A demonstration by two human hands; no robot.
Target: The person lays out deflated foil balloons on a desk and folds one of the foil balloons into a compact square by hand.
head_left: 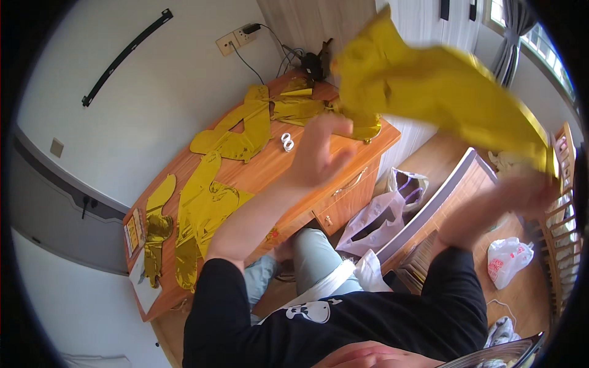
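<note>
A flat gold foil balloon (423, 86) hangs in the air at the upper right, blurred by motion. My right hand (524, 190) is closed on its lower right end, also blurred. My left hand (322, 150) is raised over the desk's right part, thumb and fingers apart, with nothing seen in it; the balloon's left end is just above. Several more flat gold foil balloons (202, 205) lie spread across the wooden desk (279, 168), some overlapping. Two small white rolls (286, 142) lie near the desk's middle.
Cables and a black object (313, 64) sit at the desk's far corner below a wall socket (236, 40). A plastic bag (377, 221) stands beside the drawers. On the right are a white bag (509, 260) and a wooden slatted rail (561, 227).
</note>
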